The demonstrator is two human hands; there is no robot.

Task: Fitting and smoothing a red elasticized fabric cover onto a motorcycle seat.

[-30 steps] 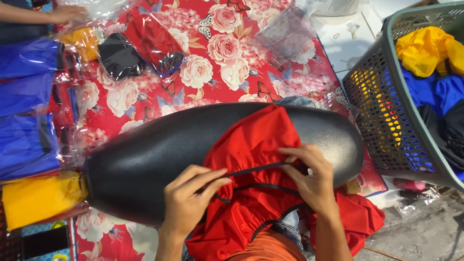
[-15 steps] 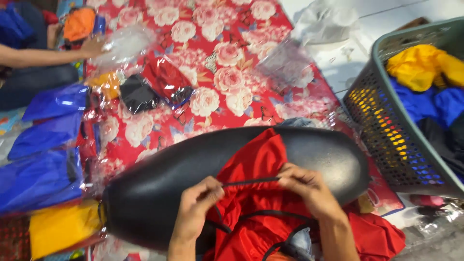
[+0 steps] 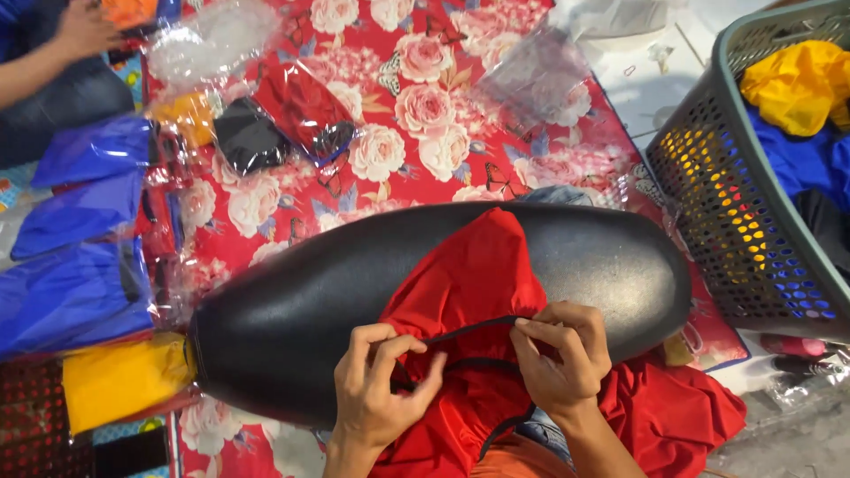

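**Both hands pinch the black edging of a red cover on a seat form**

The left hand [image 3: 381, 394] and the right hand [image 3: 558, 358] are each closed in a narrow pinch on the thin black elastic edging [image 3: 469, 329] of a red stretch-fabric cover [image 3: 465, 283]. Thumb and forefinger of each hand meet on the band, which runs taut between them in a shallow arc. The cover lies draped over the near side of a long black textured seat-shaped form [image 3: 292, 292], its upper end reaching the form's crest, the rest of the red cloth hanging down toward the person's lap and bunching at the lower right.

The form rests on a red cloth printed with pale roses [image 3: 390, 150]. On that cloth, farther off, lie clear plastic bags holding folded fabric, one red [image 3: 301, 106], one black [image 3: 248, 137]. At the left edge sit stacked blue bagged pieces [image 3: 75, 221] and a yellow one [image 3: 115, 385]. Another person's arm [image 3: 53, 49] reaches in at the top left. A grey perforated plastic basket [image 3: 708, 204] stands at the right, holding yellow and blue cloth.

As I judge it, the main hazard is the band slipping out of one pinch, since the grip is only fingertip-deep and the elastic is under tension; it would snap back and the cover would slide down the smooth curve. An uneven pull could also skew the fabric.
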